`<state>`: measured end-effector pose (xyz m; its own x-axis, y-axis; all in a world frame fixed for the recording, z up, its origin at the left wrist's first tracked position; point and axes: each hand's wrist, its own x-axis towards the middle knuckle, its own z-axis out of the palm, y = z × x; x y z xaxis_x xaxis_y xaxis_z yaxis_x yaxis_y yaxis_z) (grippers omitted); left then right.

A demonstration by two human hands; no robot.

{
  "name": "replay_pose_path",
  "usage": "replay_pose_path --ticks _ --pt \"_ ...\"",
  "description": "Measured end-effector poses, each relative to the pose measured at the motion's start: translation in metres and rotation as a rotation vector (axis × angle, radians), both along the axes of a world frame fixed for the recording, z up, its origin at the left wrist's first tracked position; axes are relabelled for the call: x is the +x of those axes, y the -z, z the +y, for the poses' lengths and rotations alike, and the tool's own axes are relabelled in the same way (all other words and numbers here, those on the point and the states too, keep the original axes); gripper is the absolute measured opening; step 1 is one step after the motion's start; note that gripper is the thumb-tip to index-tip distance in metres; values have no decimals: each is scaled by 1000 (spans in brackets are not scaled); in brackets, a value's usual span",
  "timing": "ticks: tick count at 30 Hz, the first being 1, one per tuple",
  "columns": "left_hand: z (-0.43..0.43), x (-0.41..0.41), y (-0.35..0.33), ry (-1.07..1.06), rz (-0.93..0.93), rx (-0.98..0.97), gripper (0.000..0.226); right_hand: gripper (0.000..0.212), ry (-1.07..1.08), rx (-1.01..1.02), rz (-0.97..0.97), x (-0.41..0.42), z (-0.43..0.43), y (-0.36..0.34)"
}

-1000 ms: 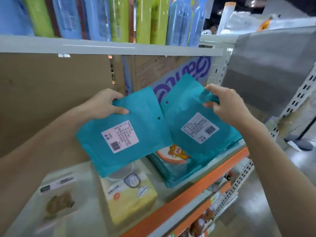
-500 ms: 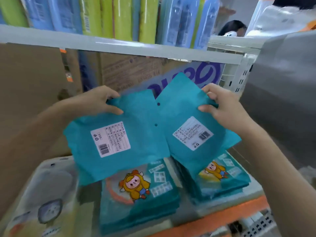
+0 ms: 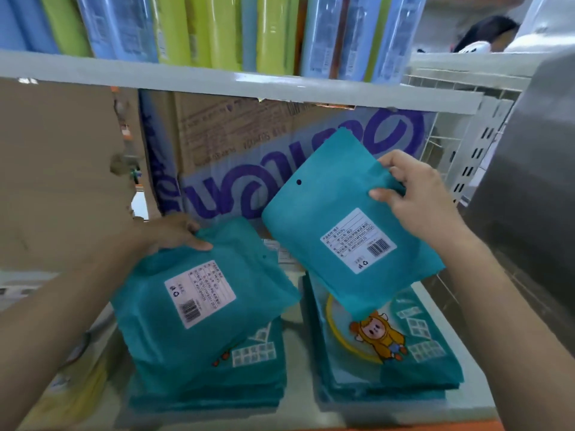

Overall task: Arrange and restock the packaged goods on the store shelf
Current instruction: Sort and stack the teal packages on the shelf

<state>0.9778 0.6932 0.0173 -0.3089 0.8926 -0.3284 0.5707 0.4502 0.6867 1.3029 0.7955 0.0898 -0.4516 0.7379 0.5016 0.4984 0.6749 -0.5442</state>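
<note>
Above the stacks (image 3: 389, 356), two teal packets (image 3: 339, 231)

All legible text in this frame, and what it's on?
No text here can be quoted reliably.
Box: big purple logo, upside down and partly hidden; small print blurred.
Left pouch: white label with barcode and recycling mark; text too blurred.
Right pouch: same label; text too small.
Stacks: front print blurred.
Top-shelf packs: blurred.

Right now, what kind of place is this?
Probably a shop. The left hand and right hand each hold a flat teal plastic packet with a white barcode sticker, over two stacks of the same packets, and tall blue and green packs line the white metal shelf above.
</note>
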Motion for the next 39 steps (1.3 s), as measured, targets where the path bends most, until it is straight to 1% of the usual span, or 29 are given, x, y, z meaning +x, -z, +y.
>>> replay_pose_path --ticks 5,7,9,10,11,13,15,16,17,18,19,21,22,25,27,29,33,37,39 --pt "6 -14 30 -70 76 74 27 24 -36 -11 5 -2 2 -5" --pt "6 -20 36 -26 130 45 34 23 -55 -32 20 -5 1 -7" --pt "2 -18 34 68 113 43 58 23 -83 -63 45 -8 0 -7" --pt "0 -13 29 109 108 92 71 25 -94 -82 56 -9 0 -6" --pt "-2 -10 23 129 121 190 80 26 -103 -107 69 -10 1 -5" --pt "-6 1 10 177 237 483 83 27 -123 -182 120 -10 3 -4" --pt "-11 14 2 299 453 735 90 28 -135 -275 184 -10 6 -2" --pt "-13 23 -1 366 597 832 95 27 -140 -320 212 -9 8 -1" --pt "-14 31 -3 418 745 912 96 26 -149 -370 240 -8 9 -1" --pt "-14 37 -2 469 856 982 93 24 -162 -424 266 -7 11 -1" --pt "-14 43 -1 505 928 1030 89 22 -179 -477 286 -7 12 -2" --pt "-11 54 0 541 977 1112 73 19 -212 -559 294 -9 13 -1" --pt "-8 59 1 548 963 1166 62 19 -223 -592 289 -11 14 1" --pt "-5 71 -2 597 818 1288 31 18 -234 -705 268 -16 17 12" --pt "-5 76 -8 643 749 1304 22 17 -233 -774 253 -17 19 20" --pt "-6 80 -13 668 685 1291 21 17 -223 -825 259 -17 21 29" --pt "-8 85 -21 627 471 1220 22 17 -170 -865 191 -21 23 50" --pt "-8 89 -26 581 405 1155 24 25 -200 -810 43 -20 15 54" --pt "-8 91 -28 546 388 1137 28 32 -241 -695 9 -18 6 49"
